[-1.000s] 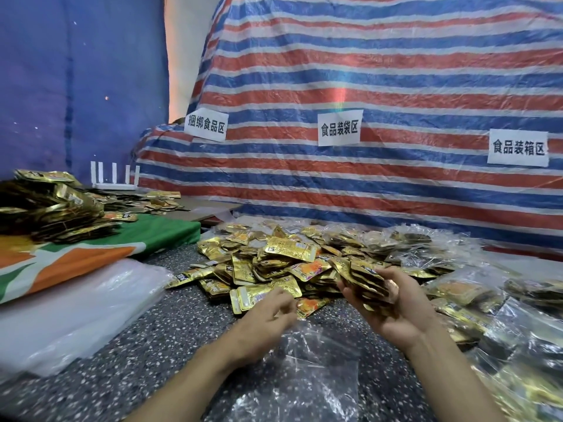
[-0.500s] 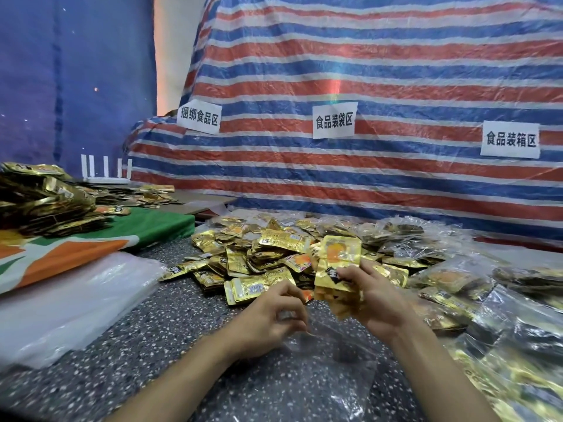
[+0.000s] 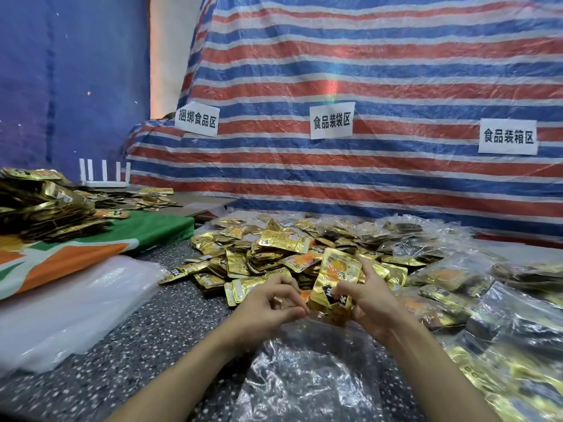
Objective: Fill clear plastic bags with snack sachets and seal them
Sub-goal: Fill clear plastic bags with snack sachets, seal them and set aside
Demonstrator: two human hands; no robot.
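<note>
Sachets (image 3: 335, 281) bunched in right hand (image 3: 376, 309) fingers, above clear bag (image 3: 304, 382); left hand (image 3: 265, 313) fingers pinch bag mouth

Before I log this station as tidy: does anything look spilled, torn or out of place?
Nothing stands out. The loose sachets lie heaped on the table; the right hand grips a bundle above the clear bag, whose mouth the left hand seems to pinch. No tears show.
</note>
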